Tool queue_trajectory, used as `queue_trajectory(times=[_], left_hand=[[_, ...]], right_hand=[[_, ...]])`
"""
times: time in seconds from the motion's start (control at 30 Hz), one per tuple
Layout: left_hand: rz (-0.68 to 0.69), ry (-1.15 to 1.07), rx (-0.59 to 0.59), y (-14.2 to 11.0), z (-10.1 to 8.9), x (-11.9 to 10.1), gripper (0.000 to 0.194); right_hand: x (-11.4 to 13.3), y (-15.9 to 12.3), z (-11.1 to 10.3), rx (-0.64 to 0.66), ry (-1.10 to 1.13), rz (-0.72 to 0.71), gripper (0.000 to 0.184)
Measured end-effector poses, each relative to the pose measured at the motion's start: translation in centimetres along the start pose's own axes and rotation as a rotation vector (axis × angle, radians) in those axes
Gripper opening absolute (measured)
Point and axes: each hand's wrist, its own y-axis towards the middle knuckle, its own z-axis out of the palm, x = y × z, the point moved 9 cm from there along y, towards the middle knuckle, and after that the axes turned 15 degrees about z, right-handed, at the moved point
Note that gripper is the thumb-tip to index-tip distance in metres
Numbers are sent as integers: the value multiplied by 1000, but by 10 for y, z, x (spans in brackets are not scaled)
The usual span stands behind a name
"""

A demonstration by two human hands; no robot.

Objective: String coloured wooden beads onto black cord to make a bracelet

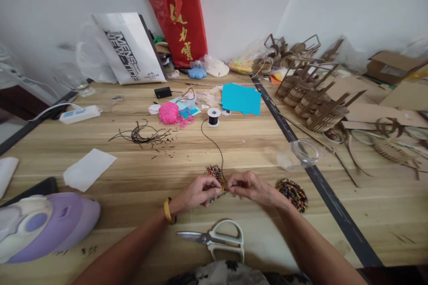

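My left hand pinches a short string of small coloured beads that hangs below its fingers. Close beside it, my right hand has thumb and forefinger pressed together on the end of a thin black cord. That cord runs back to a white spool wound with black. Just behind my hands lies a pile of loose multicoloured beads. A coiled strand of beads rests by my right wrist. Scissors with white handles lie nearest my body.
Cut black cords and pink yarn are left of the spool. Blue sheets lie behind it. A clear plastic roll and several woven baskets stand at right. A purple-and-white appliance occupies the left front.
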Motion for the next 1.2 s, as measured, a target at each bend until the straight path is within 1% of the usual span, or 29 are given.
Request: queue_trajectory(times=[0.2, 0.4, 0.57, 0.77, 0.9, 1.07, 1.2], left_hand=[[32, 86, 78, 0, 6, -12, 42], [35, 39, 94, -1, 13, -3, 35], [30, -44, 44, 1, 12, -2, 32], [-3, -162, -19, 1, 9, 2, 33], [7, -212, -44, 1, 8, 2, 34], [23, -257, -46, 2, 10, -2, 37], [58, -224, -45, 3, 11, -7, 33]], right_hand=[[3, -2, 4, 24, 1, -24, 17], [7, -1, 9, 62, 47, -33, 20], [5, 0, 7, 50, 68, -24, 18], [5, 1, 8, 61, 120, -13, 19], [6, 0, 8, 65, 125, -11, 18], [5, 1, 8, 58, 121, -3, 18], [4, 2, 10, 67, 125, -3, 19]])
